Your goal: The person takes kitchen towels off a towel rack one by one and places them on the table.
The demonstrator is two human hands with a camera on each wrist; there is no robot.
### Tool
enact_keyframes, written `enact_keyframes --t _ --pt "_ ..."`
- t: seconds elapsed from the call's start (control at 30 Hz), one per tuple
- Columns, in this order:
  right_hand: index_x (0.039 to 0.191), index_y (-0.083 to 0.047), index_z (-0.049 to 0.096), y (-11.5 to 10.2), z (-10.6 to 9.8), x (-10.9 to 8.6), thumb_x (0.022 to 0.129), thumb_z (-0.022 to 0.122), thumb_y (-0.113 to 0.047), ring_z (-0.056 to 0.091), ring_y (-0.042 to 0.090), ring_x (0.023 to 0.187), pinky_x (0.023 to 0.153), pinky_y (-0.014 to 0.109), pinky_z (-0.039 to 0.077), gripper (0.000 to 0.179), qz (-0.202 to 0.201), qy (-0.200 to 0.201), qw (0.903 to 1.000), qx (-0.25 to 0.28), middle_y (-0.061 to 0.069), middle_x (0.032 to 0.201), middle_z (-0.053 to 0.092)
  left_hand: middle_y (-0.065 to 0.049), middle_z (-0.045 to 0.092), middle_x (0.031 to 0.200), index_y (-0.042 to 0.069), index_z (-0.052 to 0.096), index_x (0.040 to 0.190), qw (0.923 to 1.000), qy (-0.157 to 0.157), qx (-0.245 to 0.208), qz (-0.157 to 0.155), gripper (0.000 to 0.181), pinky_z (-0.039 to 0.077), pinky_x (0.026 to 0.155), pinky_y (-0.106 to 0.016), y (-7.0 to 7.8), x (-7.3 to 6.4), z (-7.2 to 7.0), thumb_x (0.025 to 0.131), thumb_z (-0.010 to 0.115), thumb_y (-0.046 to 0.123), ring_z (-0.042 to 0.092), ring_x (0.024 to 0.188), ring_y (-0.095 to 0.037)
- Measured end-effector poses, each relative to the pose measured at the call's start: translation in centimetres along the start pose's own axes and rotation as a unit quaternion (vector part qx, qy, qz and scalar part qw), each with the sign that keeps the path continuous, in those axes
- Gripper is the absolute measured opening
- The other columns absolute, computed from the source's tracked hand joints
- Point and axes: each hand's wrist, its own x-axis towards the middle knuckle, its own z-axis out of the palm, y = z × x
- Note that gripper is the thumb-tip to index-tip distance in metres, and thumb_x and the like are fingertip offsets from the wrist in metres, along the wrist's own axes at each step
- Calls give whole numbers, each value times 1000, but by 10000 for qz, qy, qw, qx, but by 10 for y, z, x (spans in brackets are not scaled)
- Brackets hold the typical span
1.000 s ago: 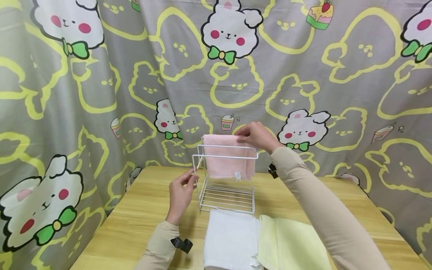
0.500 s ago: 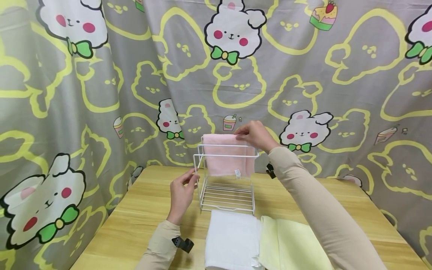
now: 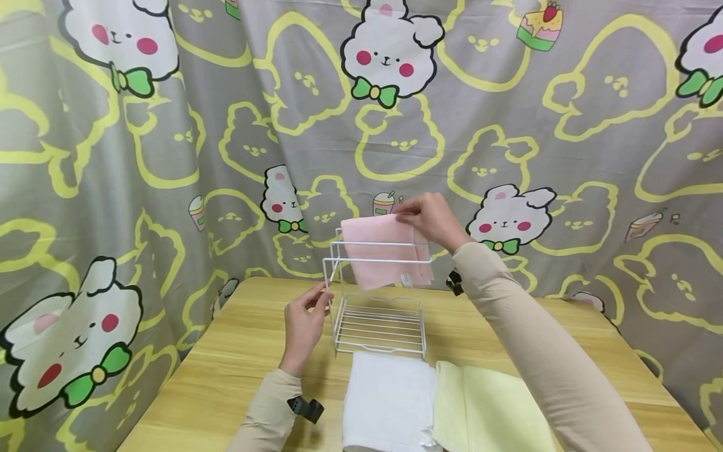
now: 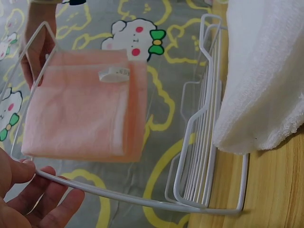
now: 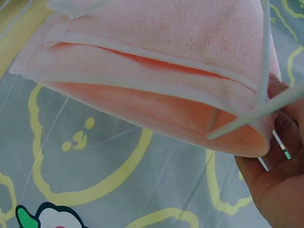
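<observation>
A folded pink towel [image 3: 375, 251] with a small white tag [image 4: 114, 74] hangs at the back top bar of a white wire rack [image 3: 384, 260]. My right hand [image 3: 432, 220] pinches the towel's upper right end between thumb and fingers, and that end is raised so the towel slants. In the right wrist view a rack wire [image 5: 237, 124] runs into the towel's open fold, beside the right hand [image 5: 280, 175]. My left hand [image 3: 305, 326] holds the rack's left front upright; its thumb and fingers pinch the wire [image 4: 109, 194] in the left wrist view.
The rack stands on a wooden table [image 3: 226, 376], with a slatted lower shelf [image 3: 378, 326]. In front of it lie a folded white towel [image 3: 390, 402] and a folded yellow towel [image 3: 491, 408], side by side. A patterned grey curtain [image 3: 316, 144] hangs behind.
The right hand has risen slightly, lifting the pink towel's right end. The towel, earlier level over the back bar, now tilts with its lower edge higher. The left hand stays on the rack.
</observation>
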Motion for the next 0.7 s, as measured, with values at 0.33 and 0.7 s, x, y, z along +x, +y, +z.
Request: enact_keyframes --t 0.33,0.7 --pt "93 -19 74 -8 -15 -6 82 69 -19 65 13 87 75 30 55 12 -50 395 9990 179 0 94 70 -22 67 87 2 67 106 10000 18 30 -21 23 57 63 -42 2 0 0 84 65 6 63 77 -38" --pt "95 -20 74 -21 -41 -7 83 68 -23 65 10 88 77 28 54 13 -110 987 9948 205 -2 93 71 -20 68 87 4 67 106 9999 12 -19 -113 22 58 64 -41 0 0 1 84 65 5 62 78 -39"
